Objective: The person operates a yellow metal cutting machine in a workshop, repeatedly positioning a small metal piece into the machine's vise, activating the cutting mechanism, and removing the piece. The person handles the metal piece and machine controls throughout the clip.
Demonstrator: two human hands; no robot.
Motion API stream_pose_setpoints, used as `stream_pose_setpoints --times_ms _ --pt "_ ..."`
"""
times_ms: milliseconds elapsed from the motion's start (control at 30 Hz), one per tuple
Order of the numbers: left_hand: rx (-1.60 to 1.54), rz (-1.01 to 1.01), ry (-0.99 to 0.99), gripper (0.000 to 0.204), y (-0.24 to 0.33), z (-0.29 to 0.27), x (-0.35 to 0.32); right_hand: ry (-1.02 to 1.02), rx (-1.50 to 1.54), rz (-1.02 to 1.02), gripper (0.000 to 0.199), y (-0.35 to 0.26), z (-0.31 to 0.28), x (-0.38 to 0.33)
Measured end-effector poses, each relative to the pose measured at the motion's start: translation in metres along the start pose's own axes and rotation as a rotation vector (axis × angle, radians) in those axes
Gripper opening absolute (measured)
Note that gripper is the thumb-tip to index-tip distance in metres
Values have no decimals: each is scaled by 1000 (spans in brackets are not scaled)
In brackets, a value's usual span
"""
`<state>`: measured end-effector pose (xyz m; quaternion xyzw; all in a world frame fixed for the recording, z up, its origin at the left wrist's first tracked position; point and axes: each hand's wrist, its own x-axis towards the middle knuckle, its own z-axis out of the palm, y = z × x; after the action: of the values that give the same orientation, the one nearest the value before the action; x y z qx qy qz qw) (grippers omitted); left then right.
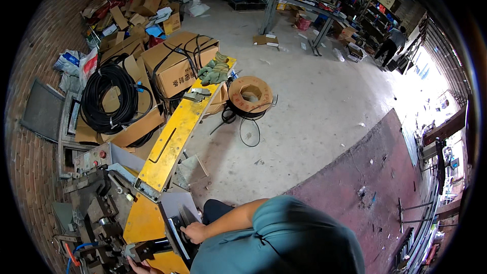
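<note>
Working at the yellow machine [138, 219], hands by its tooling [104, 231] and near side.
Head view: left hand [144, 268] beside a grey metal piece [130, 250] at the machine's tooling, grip unclear; right hand [195, 233], fingers curled, at the machine's edge panel [176, 234], hold uncertain. Probably best: seat the piece squarely, fingertips clear.

Standing here, I can tell the camera sits on the head of the person in the teal shirt [274, 243]. It looks down and across the floor [309, 116]. The shirt is very near, the yellow machine [143, 219] near, the bending person [391, 45] far. Its wide, round view bends straight lines.
</note>
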<state>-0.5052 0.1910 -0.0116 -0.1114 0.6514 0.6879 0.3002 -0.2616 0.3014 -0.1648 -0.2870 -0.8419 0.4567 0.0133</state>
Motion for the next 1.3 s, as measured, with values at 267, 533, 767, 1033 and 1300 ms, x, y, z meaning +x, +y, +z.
stream_pose_setpoints --times_ms 267,533,767,1033,1300 --pt "-10 -50 -222 54 7 -10 -4 -619 772 368 17 18 -17 30" --pt "76 -69 -250 54 -21 21 27 -24 13 -50 69 15 5 6" --pt "24 -71 -127 54 -11 -16 27 -662 684 385 25 21 -7 30" --pt "-122 27 -2 43 -18 -41 50 -76 20 67 61 1 -8 8" --pt "-140 31 24 42 -15 -43 42 -183 108 -28 42 6 -14 18"
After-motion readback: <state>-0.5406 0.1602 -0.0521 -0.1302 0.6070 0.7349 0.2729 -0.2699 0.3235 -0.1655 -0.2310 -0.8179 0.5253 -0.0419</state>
